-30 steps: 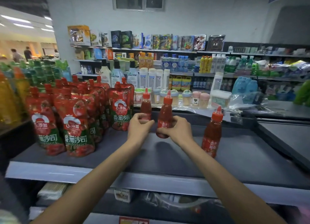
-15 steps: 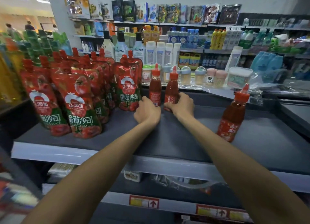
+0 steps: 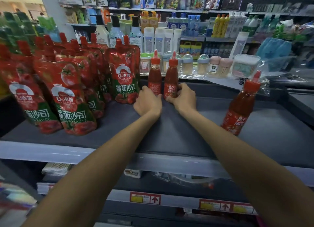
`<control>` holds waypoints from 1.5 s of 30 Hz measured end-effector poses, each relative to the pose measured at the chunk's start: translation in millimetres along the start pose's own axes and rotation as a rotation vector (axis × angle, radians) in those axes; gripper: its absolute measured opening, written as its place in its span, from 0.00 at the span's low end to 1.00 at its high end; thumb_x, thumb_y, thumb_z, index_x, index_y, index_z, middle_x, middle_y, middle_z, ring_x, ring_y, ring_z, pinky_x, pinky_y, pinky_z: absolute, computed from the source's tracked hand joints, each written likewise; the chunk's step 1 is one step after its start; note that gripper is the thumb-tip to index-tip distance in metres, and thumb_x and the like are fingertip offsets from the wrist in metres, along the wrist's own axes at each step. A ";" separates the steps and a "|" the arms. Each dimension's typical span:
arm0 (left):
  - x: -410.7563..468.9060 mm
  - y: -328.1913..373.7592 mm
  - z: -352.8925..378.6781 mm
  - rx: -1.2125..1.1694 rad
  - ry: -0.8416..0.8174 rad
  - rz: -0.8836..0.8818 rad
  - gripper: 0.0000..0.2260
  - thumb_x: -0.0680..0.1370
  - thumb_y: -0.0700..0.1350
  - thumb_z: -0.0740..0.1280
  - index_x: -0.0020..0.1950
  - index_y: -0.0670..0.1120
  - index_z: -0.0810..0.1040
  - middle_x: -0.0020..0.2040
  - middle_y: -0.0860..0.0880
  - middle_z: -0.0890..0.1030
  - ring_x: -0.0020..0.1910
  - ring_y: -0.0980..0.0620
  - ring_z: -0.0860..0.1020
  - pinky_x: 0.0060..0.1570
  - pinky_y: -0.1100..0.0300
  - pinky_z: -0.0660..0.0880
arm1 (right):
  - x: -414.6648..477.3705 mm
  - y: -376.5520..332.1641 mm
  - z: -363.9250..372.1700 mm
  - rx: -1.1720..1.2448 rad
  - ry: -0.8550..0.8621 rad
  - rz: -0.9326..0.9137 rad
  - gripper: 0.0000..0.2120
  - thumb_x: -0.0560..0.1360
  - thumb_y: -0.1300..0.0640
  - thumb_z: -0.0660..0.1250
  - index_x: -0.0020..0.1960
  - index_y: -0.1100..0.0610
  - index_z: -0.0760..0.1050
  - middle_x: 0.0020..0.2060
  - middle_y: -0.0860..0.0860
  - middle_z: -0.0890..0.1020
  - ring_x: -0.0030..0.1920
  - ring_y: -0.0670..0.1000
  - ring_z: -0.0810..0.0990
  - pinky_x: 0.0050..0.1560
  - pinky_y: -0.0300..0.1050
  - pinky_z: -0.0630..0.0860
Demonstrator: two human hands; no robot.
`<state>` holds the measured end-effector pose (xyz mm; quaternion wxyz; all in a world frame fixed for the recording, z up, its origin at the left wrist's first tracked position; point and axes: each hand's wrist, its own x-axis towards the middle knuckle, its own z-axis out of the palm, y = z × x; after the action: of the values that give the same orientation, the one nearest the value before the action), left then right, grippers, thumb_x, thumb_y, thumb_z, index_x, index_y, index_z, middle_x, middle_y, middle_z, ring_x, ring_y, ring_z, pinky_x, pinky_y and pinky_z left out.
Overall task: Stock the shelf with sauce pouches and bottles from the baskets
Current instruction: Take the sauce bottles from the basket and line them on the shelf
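Observation:
Two red tomato sauce bottles stand side by side at the back of the grey shelf [image 3: 169, 135]. My left hand [image 3: 147, 101] grips the base of the left bottle [image 3: 154, 75]. My right hand [image 3: 183, 99] grips the base of the right bottle [image 3: 171, 77]. A third sauce bottle [image 3: 241, 106] stands alone, tilted in the wide-angle view, at the right of the shelf. Several red tomato sauce pouches [image 3: 68, 94] stand in rows on the left, the nearest one [image 3: 124, 78] just left of my left hand. No baskets are in view.
Behind the shelf stand small jars [image 3: 202, 66] and a plastic box [image 3: 244, 65] on a plastic-covered ledge. Further back are shelves of shampoo and detergent bottles [image 3: 159, 37]. A lower shelf edge with red price tags [image 3: 145, 197] lies below my arms.
The right bottle came down from mid-air beside the left one and both now stand at the back of the shelf. My view has moved closer and lower.

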<state>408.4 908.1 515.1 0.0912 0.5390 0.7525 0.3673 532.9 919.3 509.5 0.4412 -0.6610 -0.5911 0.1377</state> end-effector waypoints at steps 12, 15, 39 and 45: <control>5.0 -3.4 7.6 0.053 0.054 0.033 0.08 0.82 0.48 0.67 0.58 0.46 0.76 0.56 0.44 0.83 0.56 0.40 0.82 0.45 0.51 0.69 | 9.1 3.1 7.4 -0.004 -0.022 0.009 0.24 0.65 0.49 0.83 0.54 0.53 0.74 0.49 0.49 0.85 0.50 0.53 0.83 0.52 0.53 0.79; 4.9 -3.7 7.5 0.035 0.049 0.029 0.10 0.81 0.50 0.68 0.59 0.46 0.76 0.56 0.45 0.83 0.56 0.40 0.82 0.45 0.52 0.69 | 10.0 4.1 8.1 -0.005 -0.019 0.008 0.25 0.64 0.49 0.83 0.54 0.53 0.75 0.49 0.50 0.86 0.51 0.54 0.84 0.53 0.55 0.80; 2.4 -4.0 5.8 -0.015 0.046 0.033 0.12 0.81 0.54 0.69 0.58 0.48 0.77 0.55 0.46 0.84 0.55 0.41 0.82 0.46 0.51 0.71 | 20.8 17.9 19.2 0.080 -0.038 0.023 0.23 0.66 0.51 0.82 0.58 0.50 0.79 0.48 0.48 0.87 0.49 0.51 0.86 0.55 0.55 0.83; -2.6 -1.9 1.2 -0.016 0.019 0.026 0.11 0.81 0.54 0.68 0.57 0.48 0.77 0.55 0.46 0.84 0.55 0.41 0.82 0.46 0.51 0.69 | 12.5 13.4 14.2 0.070 -0.048 0.022 0.23 0.67 0.50 0.80 0.59 0.52 0.78 0.50 0.50 0.86 0.51 0.52 0.85 0.55 0.55 0.82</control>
<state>408.7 906.1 512.3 0.0836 0.5445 0.7433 0.3795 535.1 937.7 495.6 0.4483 -0.6482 -0.5889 0.1790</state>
